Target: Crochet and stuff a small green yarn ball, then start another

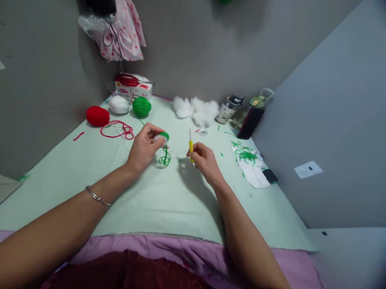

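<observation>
Left of the hands (146, 144) pinched closed on a small green-and-white piece (161, 138), green yarn (164, 159) dangling from it over the pale table (162, 204), right one curled around a yellow-handled tool (191, 149), its thin tip upward

on the table (162, 204), at the back left, sits a box (142, 90). before it lie the middle yarn ball (118, 105) and right yarn ball (142, 107), with the left yarn ball (97, 116) nearer the left edge. stuffing (205, 113) lies at the back middle, a cup (224, 114) just right of it, then a phone (250, 123) before a bottle (258, 100). thread scraps (247, 155) lie on a cloth (255, 176) at the right. between the hands, a yarn coil (164, 159) seems to touch the table.
</observation>
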`<state>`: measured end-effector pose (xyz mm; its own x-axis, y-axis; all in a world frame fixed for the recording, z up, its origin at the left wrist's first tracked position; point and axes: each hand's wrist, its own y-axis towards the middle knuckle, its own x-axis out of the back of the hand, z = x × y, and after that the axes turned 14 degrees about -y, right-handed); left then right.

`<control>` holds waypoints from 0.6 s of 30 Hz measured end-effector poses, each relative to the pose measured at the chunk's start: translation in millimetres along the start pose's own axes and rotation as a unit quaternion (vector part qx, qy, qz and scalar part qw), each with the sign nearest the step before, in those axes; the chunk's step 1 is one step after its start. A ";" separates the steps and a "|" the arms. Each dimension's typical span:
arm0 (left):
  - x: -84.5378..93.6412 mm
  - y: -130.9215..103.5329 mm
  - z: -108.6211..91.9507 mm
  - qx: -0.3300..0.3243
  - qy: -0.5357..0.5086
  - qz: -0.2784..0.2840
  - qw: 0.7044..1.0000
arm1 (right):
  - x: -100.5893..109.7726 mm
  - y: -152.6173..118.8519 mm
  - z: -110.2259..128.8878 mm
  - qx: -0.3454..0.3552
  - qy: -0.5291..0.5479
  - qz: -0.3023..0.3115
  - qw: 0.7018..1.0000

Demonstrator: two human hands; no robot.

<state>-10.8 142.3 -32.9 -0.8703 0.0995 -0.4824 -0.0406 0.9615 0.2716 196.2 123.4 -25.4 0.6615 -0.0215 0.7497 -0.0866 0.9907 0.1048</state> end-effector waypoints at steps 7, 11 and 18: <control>-1.9 -3.6 4.0 -0.014 0.012 0.022 1.000 | 7.0 -20.6 27.4 0.021 0.292 0.124 0.948; -2.1 -3.9 4.7 -0.022 0.018 0.023 0.999 | 2.1 -24.2 33.8 0.019 0.301 0.154 0.941; 0.0 -2.4 7.7 -0.044 0.022 0.014 0.999 | -1.2 -25.1 36.4 -0.019 0.353 0.176 0.919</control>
<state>-6.9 141.9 -40.0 -0.8928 0.1124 -0.4363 -0.0575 0.9320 0.3578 170.5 93.7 -5.2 0.9173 0.3796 0.1206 -0.3699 0.9242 -0.0952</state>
